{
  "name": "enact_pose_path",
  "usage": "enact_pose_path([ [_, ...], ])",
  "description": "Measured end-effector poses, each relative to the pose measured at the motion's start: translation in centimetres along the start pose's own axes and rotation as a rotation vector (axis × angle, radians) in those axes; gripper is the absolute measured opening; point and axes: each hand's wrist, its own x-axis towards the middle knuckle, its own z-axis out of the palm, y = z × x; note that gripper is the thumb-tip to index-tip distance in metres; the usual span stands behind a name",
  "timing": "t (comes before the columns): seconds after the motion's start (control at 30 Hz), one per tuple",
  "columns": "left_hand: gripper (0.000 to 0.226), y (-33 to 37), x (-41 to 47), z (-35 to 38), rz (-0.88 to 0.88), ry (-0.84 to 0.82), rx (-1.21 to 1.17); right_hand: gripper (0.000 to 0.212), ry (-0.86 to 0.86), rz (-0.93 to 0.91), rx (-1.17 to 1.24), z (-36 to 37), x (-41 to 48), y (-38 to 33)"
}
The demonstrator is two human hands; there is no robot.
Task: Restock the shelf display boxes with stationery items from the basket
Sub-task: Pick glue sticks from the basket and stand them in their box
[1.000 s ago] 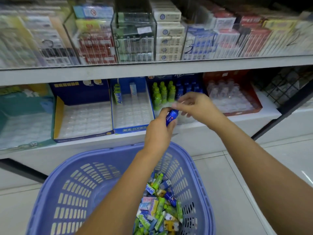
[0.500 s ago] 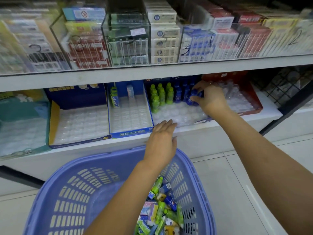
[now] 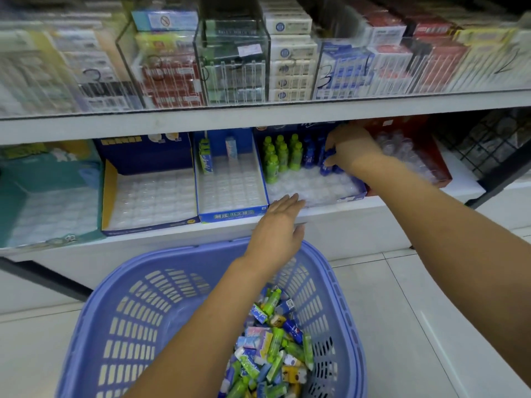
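blue bottle [image 3: 325, 168] in right hand [image 3: 355, 152], left hand [image 3: 277, 228] flat above basket [image 3: 172, 255]

Five open display boxes [image 3: 230, 216] were lined up side by side on the white lower shelf [image 3: 344, 222], fronts set near its edge.

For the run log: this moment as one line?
right hand grips blue bottle in display box | left hand, fingers straight, at box front | basket holds items
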Motion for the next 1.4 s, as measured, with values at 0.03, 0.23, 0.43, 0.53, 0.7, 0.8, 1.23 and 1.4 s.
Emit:
enact_pose_path([
  [0.03,0.048,-0.1,-0.6,-0.2,-0.009,0.029,-0.055,0.035,0.066,-0.001,0.024,0.2,-0.8,-0.6],
  [0.23,0.029,-4.7,-7.6,1.0,-0.215,-0.062,-0.090,0.018,-0.174,-0.210,0.290,6.2,-10.1,-7.3],
  [0.43,0.026,-11.4,-16.0,4.7,-0.463,-0.581,0.036,0.031,-0.801,-0.339,0.082,18.2,-16.9,-11.4],
  [0.53,0.032,-13.3,-18.6,5.5,-0.497,-0.732,0.019,0.032,-0.847,-0.400,-0.046,21.5,-18.2,-11.9],
  [0.7,0.036,-13.0,-18.4,6.6,-0.352,-0.745,0.135,0.028,-0.745,-0.561,-0.164,23.0,-17.9,-12.2],
  [0.8,0.035,-11.3,-18.2,8.0,-0.206,-0.799,0.320,0.040,-0.697,-0.694,-0.259,23.8,-17.6,-12.0],
  [1.23,0.036,-11.0,-18.2,8.4,-0.214,-0.818,0.306,0.023,-0.876,-0.258,0.340,18.5,-15.5,-10.0],
  [1.4,0.029,-9.4,-14.1,4.3,-0.430,-0.522,-0.295,0.037,-0.440,-0.196,1.007,11.4,-12.8,-7.5],
])
